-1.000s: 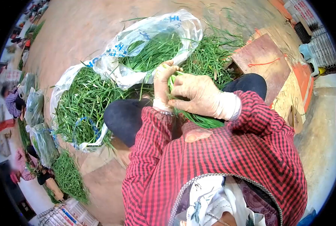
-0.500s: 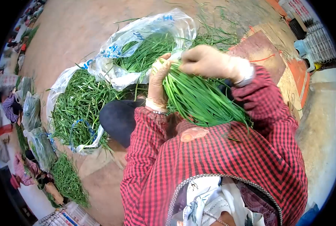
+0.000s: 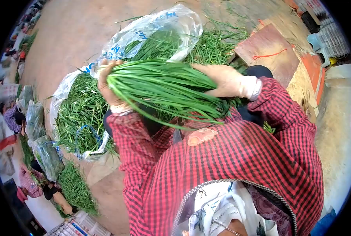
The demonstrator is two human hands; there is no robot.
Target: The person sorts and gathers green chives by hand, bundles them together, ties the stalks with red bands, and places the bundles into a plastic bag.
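A thick bunch of long green chives [image 3: 163, 84] lies sideways in front of my lap, pale stem ends to the left and leaves to the right. My left hand [image 3: 107, 86] is wrapped round the stem end. On the leafy end is my right hand [image 3: 227, 80], with its thumb side against the leaves and some fingers hidden behind them. Past the bunch, a clear plastic bag with blue print [image 3: 191, 23] stands open with more chives [image 3: 159, 44] inside. To its left, another open bag [image 3: 57, 96] holds a heap of shorter green trimmings [image 3: 79, 114].
Loose leaves [image 3: 212, 49] are scattered beyond my right hand. A brown board [image 3: 268, 53] with a red string lies at the right. At the left are filled plastic bags [image 3: 49, 157], a pile of greens [image 3: 75, 187] and other people [image 3: 30, 183]. Stacked crates [image 3: 334, 41] stand far right.
The bunch has swung from slanting down to the right to lying nearly level. My left hand has moved left with the stem end; my right hand has shifted from the stems to the leaves.
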